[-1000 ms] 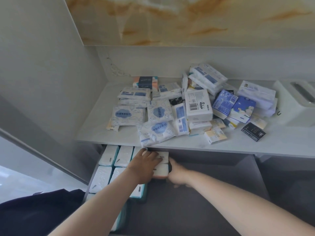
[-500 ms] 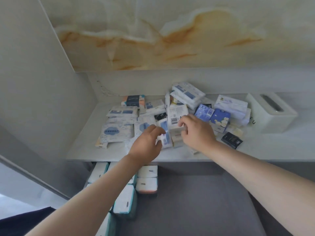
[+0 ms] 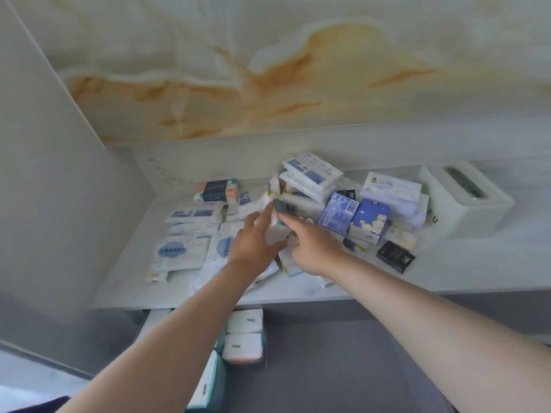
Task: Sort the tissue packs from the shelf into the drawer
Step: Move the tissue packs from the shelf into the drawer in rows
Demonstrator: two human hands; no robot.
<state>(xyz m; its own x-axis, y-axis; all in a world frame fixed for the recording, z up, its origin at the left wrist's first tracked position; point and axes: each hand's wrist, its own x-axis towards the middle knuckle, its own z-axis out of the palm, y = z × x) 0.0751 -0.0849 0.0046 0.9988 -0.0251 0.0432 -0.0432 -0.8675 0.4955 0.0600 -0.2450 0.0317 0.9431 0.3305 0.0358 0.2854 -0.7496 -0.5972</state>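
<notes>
Reaching over the shelf (image 3: pixel 447 272), you have both hands on one white tissue pack (image 3: pixel 275 232) at the middle of the pile. It is a soft plastic-wrapped brick with a teal edge and a dark patch near its top, tilted up off the heap. Motion blur hides any print on it.

Your left hand (image 3: pixel 255 244) lies against the pack's left face, fingers stretched nearly straight and close together. Your right hand (image 3: pixel 316 248) curls its fingers over the pack's upper right side, clamped on it.

The shelf is smooth, pale and marble-look, and so is the back wall.

Pile around the hands:
- flat crinkly wipe sachets (image 3: pixel 179 251), white with blue ovals, at left
- an orange-and-dark soft pack (image 3: pixel 216 189) at the back
- stacked white-and-blue soft packs (image 3: pixel 313 174), leaning
- two blue cardboard boxes (image 3: pixel 338 213) side by side, just right of your right hand
- a puffy white-lilac pack (image 3: pixel 390 189) behind the boxes
- a small glossy black pack (image 3: pixel 395 257) lying apart at front right

A rigid white tissue box holder (image 3: pixel 465 201) with a slot in its top stands at far right.

Below the shelf edge is the drawer (image 3: pixel 343 368), with a grey matte floor. White sorted packs (image 3: pixel 244 321) sit in rows along its left side, partly hidden by your left forearm.
</notes>
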